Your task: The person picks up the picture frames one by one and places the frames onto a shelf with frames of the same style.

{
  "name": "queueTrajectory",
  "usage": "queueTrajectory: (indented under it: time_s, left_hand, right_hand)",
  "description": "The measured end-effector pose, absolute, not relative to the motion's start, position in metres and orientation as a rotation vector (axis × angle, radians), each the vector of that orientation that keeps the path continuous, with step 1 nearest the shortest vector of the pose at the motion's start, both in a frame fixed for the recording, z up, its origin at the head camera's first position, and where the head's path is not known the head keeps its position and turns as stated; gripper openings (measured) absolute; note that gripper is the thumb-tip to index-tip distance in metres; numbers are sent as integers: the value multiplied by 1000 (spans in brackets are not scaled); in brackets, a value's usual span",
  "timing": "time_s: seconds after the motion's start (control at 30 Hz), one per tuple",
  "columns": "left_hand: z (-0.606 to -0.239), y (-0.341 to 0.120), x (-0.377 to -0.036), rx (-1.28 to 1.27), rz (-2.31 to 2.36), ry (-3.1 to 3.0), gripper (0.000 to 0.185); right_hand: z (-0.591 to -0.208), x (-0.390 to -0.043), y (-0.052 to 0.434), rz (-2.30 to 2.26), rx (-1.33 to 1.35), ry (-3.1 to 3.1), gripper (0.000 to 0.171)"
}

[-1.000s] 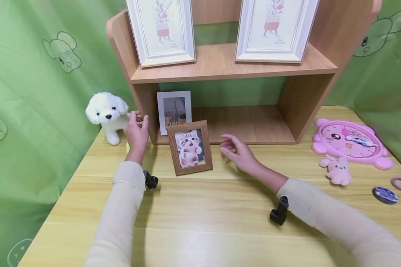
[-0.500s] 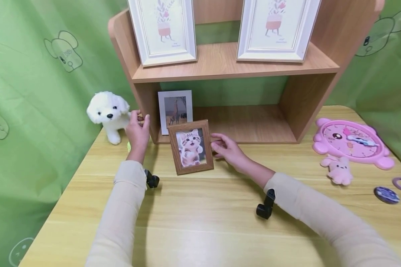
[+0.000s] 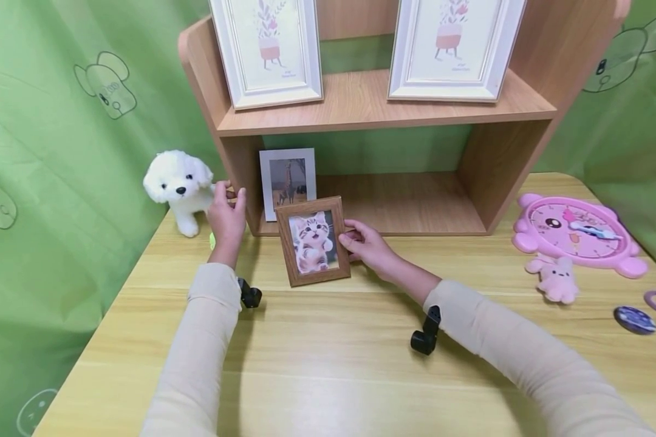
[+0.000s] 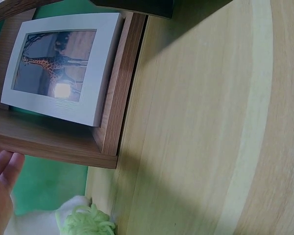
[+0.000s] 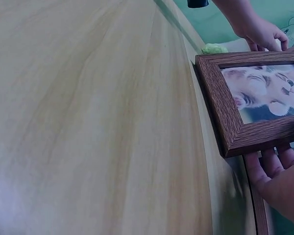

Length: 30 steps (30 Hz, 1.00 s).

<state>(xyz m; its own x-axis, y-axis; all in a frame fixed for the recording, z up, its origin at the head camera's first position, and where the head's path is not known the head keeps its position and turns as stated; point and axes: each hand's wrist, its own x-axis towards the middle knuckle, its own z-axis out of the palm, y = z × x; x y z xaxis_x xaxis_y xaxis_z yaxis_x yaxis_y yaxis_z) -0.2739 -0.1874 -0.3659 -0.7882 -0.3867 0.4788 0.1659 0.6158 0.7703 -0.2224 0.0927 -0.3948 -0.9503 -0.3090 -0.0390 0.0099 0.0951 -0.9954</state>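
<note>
1. While bracing with the left hand (image 3: 226, 212) at the left side wall of the shelf (image 3: 382, 109), closes the right hand (image 3: 363, 243) on the cat frame (image 3: 313, 241), with the thumb on the front of its right edge and the fingers (image 5: 279, 161) curled behind it.
2. Keeps that frame upright on the table (image 3: 333, 364), leaning slightly back, just in front of the shelf's lower opening and near the giraffe frame (image 3: 287, 179), which stands inside at the far left of that opening.
3. Looks like the grasping step: hold taken, frame not yet lifted, bottom edge apparently touching the tabletop.
4. Cannot tell the left fingers' state for certain. Shows them against the side wall, just right of the toy dog (image 3: 177, 182), but not whether curled round the panel or merely resting on it.
5. Calls next, probably, for a firm pinch and a straight lift, so as to avoid swinging the frame on its one held edge.
6. Calls also for care at the far side, keeping clear of the giraffe frame and the shelf's front lip.
7. Leaves the pink clock (image 3: 576, 233) and small pink toy (image 3: 557, 279) well apart at the right, out of the way.
</note>
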Motion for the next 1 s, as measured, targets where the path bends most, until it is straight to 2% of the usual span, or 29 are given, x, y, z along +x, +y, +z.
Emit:
queueTrajectory:
  time_s: [1.0]
  left_hand:
    - [-366, -187, -275, 184, -1121, -2216, 28]
  right_hand:
    - [-400, -224, 87, -2042, -233, 2092, 38]
